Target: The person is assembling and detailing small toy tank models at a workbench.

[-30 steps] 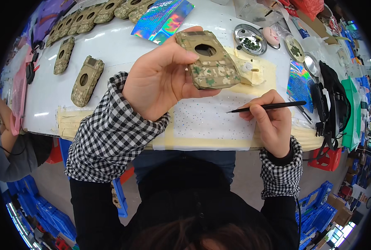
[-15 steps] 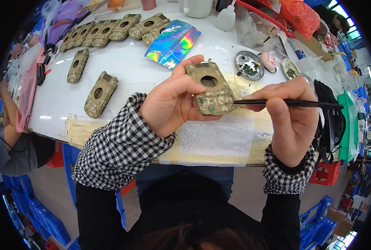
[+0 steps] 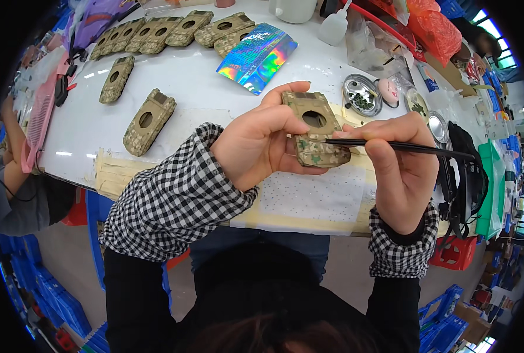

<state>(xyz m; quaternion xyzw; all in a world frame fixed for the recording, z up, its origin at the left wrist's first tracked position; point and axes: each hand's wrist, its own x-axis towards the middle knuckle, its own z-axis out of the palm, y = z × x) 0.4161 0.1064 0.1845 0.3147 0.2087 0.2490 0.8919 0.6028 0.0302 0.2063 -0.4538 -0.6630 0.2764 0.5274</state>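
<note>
My left hand [image 3: 256,144] is closed around a camouflage-patterned model tank hull [image 3: 327,154], thumb on top and fingers beneath. The hull is tan with green and brown specks, and a round hole opens in its upper face. Black tweezers [image 3: 415,147] are pinched in my right hand [image 3: 406,170]. Their thin tip meets the hull's top face just below the hole, close to a green patch. Whether the tip grips anything is too small to tell. Beneath both hands a white sheet with small dark specks [image 3: 309,197] lies on the table.
Similar hulls [image 3: 150,122] stand at the left, several more in a row [image 3: 188,28] at the far side. A shiny holographic pouch [image 3: 259,56] lies ahead. Round dishes [image 3: 362,97], one holding dark green bits, and a white squeeze bottle [image 3: 334,26] are at the far right.
The hull and my left hand have shifted slightly right in view. The tweezers' tip has moved from the hull's lower right edge to nearer the hole. Both hands keep their grip.
</note>
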